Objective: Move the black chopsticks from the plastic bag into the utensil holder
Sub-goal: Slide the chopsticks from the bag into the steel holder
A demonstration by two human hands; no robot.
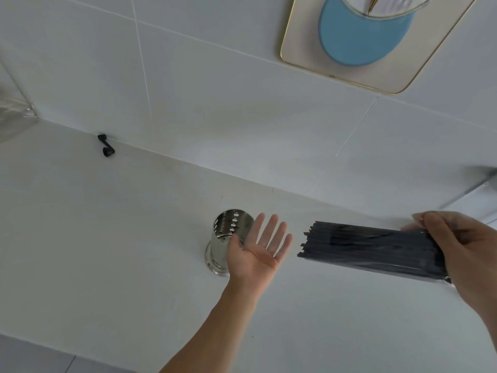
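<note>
Right hand (468,254) grips bagged black chopsticks (371,247) | left hand (259,250) — fingers spread | utensil holder (228,238) — upright

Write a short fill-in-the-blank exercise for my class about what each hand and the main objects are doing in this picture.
1. The bundle of black chopsticks is held by the ____ hand.
2. The left hand is open with its ____ facing up.
3. The metal utensil holder stands upright on the ____.

Missing words: right; palm; counter
</note>
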